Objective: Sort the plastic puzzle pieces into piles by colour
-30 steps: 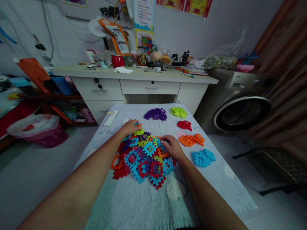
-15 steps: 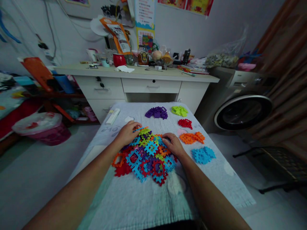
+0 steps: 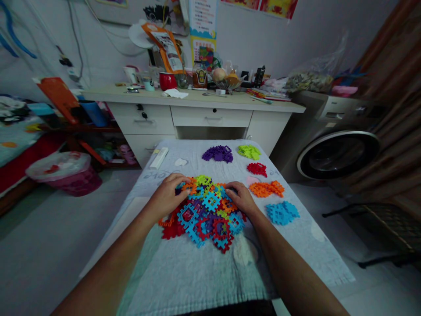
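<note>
L hand point(image 3: 170, 193): at heap's left edge, fingers & thumb parted about an orange pc point(image 3: 190, 184); can't tell if pinching. R hand point(image 3: 241, 197): on heap's right edge, fingers curled; can't tell if gripping. Heap of mixed-colour plastic pcs point(image 3: 210, 216): mid-table, on pale cloth point(image 3: 190, 285), betw. hands. Sorted piles: purple point(image 3: 217, 153) & lime point(image 3: 249, 152), far side; red point(image 3: 257, 169), orange point(image 3: 266, 189) & blue point(image 3: 282, 213), down right side. Containers: pink bin point(image 3: 77, 183), floor at left, clear liner, some red scrap inside; clear bag point(image 3: 307, 82) atop washer point(image 3: 319, 127), tan bits inside; jar point(image 3: 199, 75) on desk point(image 3: 151, 97), amber-brown, dark label; red pot point(image 3: 167, 82), to jar's left, contents hidden. Writing: orange pouch point(image 3: 169, 50), print illeg.; wall poster point(image 3: 203, 19), Chinese chars, too blurred to read; washer logo, ditto.
</note>
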Available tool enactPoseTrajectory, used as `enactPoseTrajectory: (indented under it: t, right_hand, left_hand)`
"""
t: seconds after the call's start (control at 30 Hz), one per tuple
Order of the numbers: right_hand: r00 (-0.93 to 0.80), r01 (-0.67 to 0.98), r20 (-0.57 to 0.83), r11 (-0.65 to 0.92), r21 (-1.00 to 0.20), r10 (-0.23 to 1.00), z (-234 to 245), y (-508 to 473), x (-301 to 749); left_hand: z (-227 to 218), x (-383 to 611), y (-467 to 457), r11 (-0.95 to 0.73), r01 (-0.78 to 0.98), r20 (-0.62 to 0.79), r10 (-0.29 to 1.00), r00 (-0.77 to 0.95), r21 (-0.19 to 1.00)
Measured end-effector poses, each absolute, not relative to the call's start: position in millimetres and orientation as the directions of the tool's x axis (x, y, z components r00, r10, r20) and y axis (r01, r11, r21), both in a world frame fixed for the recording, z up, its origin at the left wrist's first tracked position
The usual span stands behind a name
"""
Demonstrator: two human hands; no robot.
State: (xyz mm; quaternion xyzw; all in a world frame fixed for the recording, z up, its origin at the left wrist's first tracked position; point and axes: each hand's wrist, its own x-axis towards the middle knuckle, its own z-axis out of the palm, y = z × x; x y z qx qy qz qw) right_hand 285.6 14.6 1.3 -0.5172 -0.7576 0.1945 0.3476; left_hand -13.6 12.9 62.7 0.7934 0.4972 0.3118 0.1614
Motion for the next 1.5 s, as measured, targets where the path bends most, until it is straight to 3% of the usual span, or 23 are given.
enactPoseTrajectory:
  t: [0.1,0.23,0.43,0.63,0.93,1.17,1.5]
  right_hand:
    - [-0.219,0.651,0.32,0.382,-0.656,0.922,2.6,13.9,285.0]
    - [-0.218,0.64,0.312,0.377,-0.67,0.925,4.5,12.6,285.0]
    - [-0.152,0.601,0.272,0.307,-0.738,0.95,0.1,13.9,288.6]
    - [-0.142,0.559,0.257,0.291,-0.777,0.956,-3.6,15.0,290.6]
    - [-0.127,0.614,0.244,0.269,-0.742,0.961,3.9,11.0,296.9]
    - [-0.24,0.681,0.081,0.228,-0.696,0.967,25.3,-4.0,302.4]
    - [-0.237,0.623,0.192,0.301,-0.722,0.952,24.5,-5.4,297.9]
  left_hand:
    - [42.4,-25.2,23.9,-0.279,0.801,0.333,0.937,0.106,0.53]
    - [14.4,-29.6,32.3,-0.133,0.786,0.226,0.974,-0.009,0.603]
    - [3.2,-18.1,28.3,-0.248,0.687,0.259,0.962,0.09,0.683]
    - [6.3,-13.7,22.1,-0.313,0.664,0.339,0.936,0.094,0.679]
    - [4.2,-13.7,18.8,-0.271,0.758,0.388,0.921,0.025,0.593]
    - [2.8,-16.3,19.1,-0.267,0.745,0.337,0.939,0.06,0.611]
    - [4.1,-15.7,19.1,-0.283,0.613,0.315,0.947,0.058,0.737]
